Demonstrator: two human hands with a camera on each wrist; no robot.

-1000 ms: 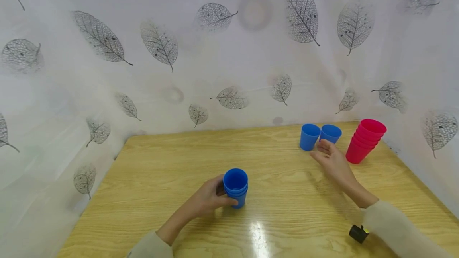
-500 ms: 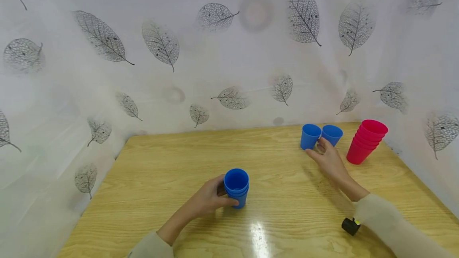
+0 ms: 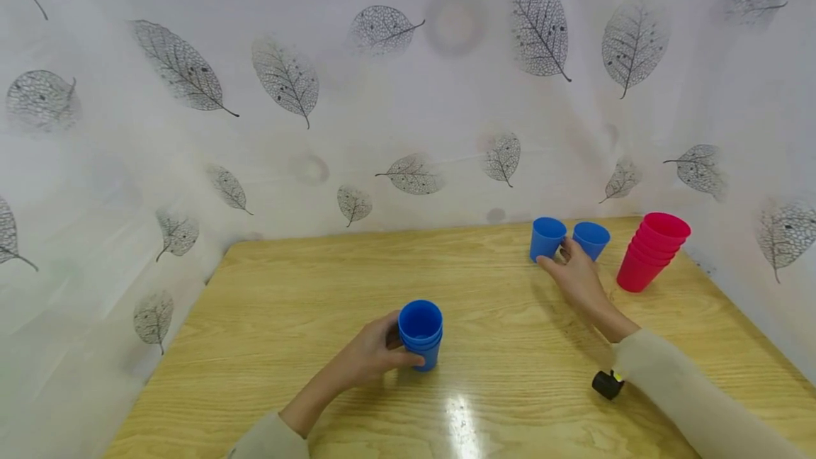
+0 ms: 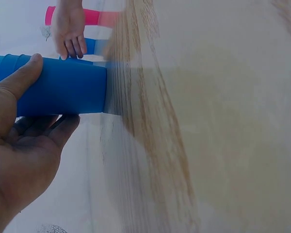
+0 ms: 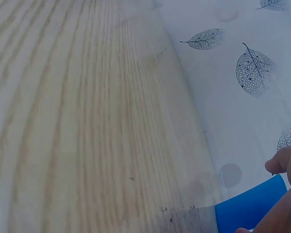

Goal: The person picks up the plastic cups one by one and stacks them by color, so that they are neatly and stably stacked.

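Note:
In the head view my left hand (image 3: 376, 354) grips a short stack of blue cups (image 3: 428, 354) from its left side, thumb in front. The left wrist view shows the nested rims of this stack (image 4: 63, 87), with the fingers behind it. Toward the back right, my right hand (image 3: 581, 282) holds a single blue cup (image 3: 545, 238), its thumb at the near side and fingers at the right. Another blue cup (image 3: 591, 238) stands just right of those fingers. In the right wrist view only part of the held blue cup (image 5: 250, 206) shows, beside the fingers (image 5: 281, 160).
A leaning-looking stack of red cups (image 3: 647, 257) stands right of the right hand. The wooden table (image 3: 306, 282) meets a leaf-patterned white sheet (image 3: 408, 105) at the back and sides. A small black object (image 3: 608, 385) is by the right sleeve.
My right hand has moved left, from in front of the rear blue cups to around the left one, and that cup has shifted slightly left and away. The left hand stays still.

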